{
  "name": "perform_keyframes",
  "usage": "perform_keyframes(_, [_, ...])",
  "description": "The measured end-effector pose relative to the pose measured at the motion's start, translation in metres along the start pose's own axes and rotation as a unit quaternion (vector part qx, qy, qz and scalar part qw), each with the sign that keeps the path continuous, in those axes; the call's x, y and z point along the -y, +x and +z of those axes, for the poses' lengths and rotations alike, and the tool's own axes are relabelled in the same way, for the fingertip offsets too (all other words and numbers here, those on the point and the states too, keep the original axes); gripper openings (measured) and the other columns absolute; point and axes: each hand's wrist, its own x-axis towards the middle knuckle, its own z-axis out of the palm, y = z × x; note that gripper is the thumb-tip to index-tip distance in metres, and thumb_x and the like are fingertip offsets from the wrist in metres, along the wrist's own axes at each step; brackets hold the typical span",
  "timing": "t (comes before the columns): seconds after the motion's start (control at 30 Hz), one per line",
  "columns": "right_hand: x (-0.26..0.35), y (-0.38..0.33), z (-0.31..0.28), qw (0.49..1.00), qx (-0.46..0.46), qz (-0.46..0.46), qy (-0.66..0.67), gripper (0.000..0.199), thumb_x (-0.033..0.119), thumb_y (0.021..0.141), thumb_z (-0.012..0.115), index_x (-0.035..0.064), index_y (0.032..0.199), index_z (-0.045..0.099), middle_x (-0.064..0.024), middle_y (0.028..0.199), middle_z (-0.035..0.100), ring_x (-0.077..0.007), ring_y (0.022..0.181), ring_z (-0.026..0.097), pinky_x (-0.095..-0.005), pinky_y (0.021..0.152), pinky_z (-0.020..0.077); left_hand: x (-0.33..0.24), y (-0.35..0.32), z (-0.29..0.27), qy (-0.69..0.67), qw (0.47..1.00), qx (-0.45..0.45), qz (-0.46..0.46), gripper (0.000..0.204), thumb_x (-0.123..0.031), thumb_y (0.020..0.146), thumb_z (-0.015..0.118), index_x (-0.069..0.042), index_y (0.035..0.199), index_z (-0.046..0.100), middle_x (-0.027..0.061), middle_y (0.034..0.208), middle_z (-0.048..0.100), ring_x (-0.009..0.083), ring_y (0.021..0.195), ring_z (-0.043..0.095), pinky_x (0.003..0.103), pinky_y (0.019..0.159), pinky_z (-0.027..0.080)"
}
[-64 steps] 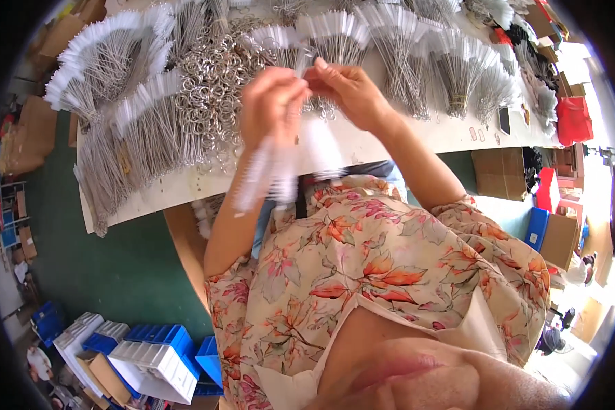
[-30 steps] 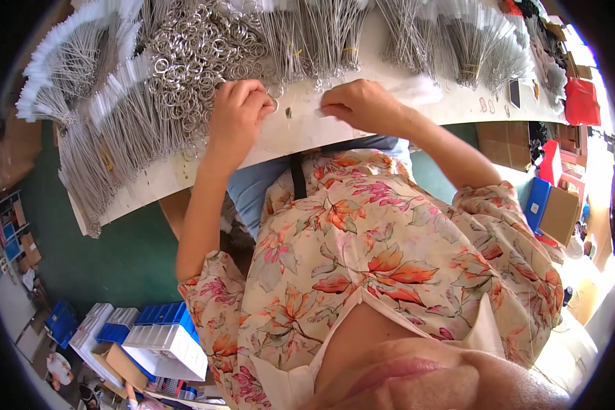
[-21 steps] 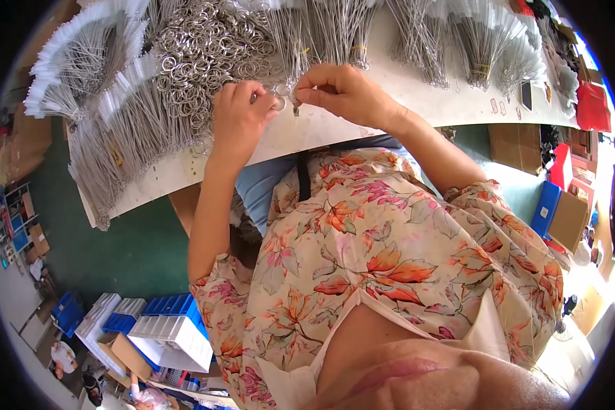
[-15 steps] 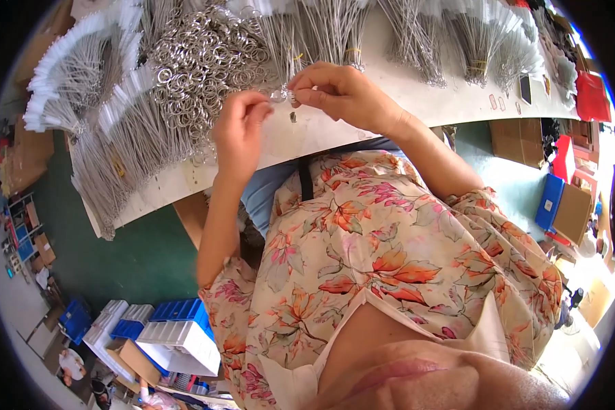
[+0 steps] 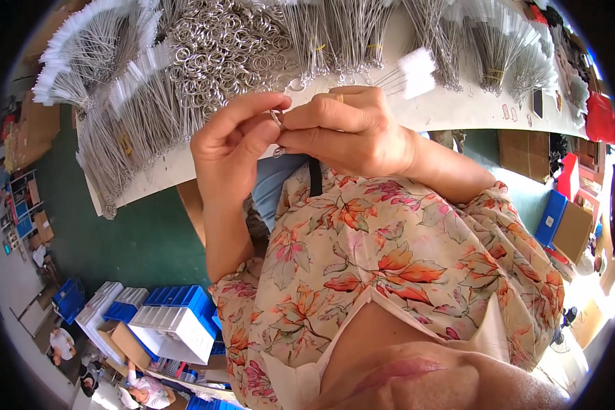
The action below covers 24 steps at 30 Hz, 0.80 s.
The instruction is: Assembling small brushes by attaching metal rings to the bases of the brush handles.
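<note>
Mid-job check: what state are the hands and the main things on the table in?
Left hand: fingertips pinched on a metal ring
Metal ring: held upright where the hands meet; open or closed unclear
Right hand: closed, small wire loops showing at its fingertips
White-bristled brushes beyond right hand: bristles spread, stems running behind it
Ring pile: loose, heaped
Phone: lying flat, screen dark

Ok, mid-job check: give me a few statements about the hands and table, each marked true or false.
1. A metal ring is at the fingertips of the left hand. True.
2. The right hand is spread wide open. False: its fingers are curled, close to the left hand's fingertips.
3. Loose rings lie heaped on the table. True.
4. The red bag is at the picture's far left. False: far right.
5. White brush heads show just beyond the right hand. True.
</note>
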Motion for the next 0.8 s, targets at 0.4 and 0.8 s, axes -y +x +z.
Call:
perform_keyframes(0.4, [0.006,0.017,-0.003,0.985,0.006,0.068,0.157,0.015,0.010,0.079,0.064,-0.0005,0.089,0.066,-0.0051,0.088,0.059,-0.0117,0.057,0.052,-0.0240,0.049,0.0427,-0.018,-0.006,0.006,0.340,0.900,-0.067,0.265,0.032,0.011,0.077,0.058,0.008,0.108,0.058,0.0178,0.101,0.062,0.0223,0.084,0.064,0.028,0.070,0.054])
perform_keyframes(0.8, [0.003,0.038,-0.004,0.760,0.062,0.468,0.447,0.017,0.018,0.084,0.065,0.0018,0.089,0.067,-0.0007,0.069,0.061,-0.0044,0.052,0.046,-0.0197,0.047,0.0388,-0.018,-0.001,-0.003,0.295,0.932,-0.074,0.195,0.032,0.011,0.077,0.058,0.007,0.108,0.059,0.0158,0.102,0.062,0.0168,0.089,0.063,0.025,0.076,0.052])
